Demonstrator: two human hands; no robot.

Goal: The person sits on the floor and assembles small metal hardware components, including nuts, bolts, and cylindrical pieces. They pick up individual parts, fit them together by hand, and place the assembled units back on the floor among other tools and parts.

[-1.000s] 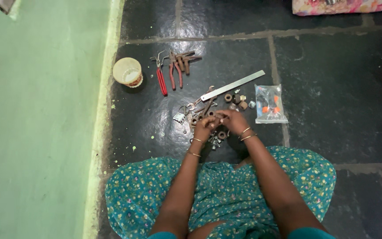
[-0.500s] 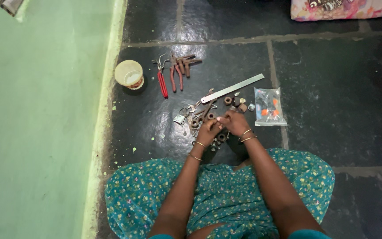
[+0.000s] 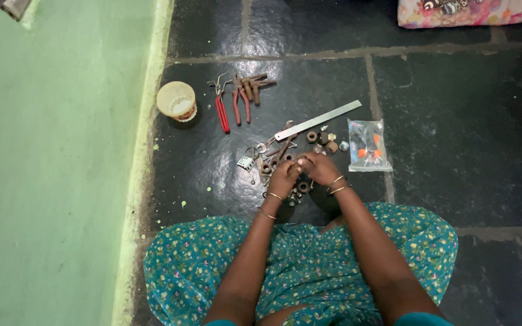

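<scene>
My left hand (image 3: 284, 178) and my right hand (image 3: 319, 167) meet fingertip to fingertip just above a heap of rusty nuts and bolts (image 3: 299, 188) on the dark stone floor. Both hands pinch a small rusty metal part between them; it is too small and too covered to tell what kind. More nuts (image 3: 320, 139) lie just beyond my right hand. A small padlock (image 3: 246, 162) with a key ring lies left of my left hand. Gold bangles circle both wrists.
A steel ruler (image 3: 317, 120) lies slanted beyond the hands. Red-handled pliers (image 3: 222, 111) and rusty pliers (image 3: 244, 92) lie farther back, beside a small yellow cup (image 3: 176, 101). A clear plastic bag (image 3: 364, 145) of small parts sits right. A green wall (image 3: 55, 163) runs along the left.
The view shifted slightly a second ago. My hands stay together over the heap, with only small finger movements on the held part.
</scene>
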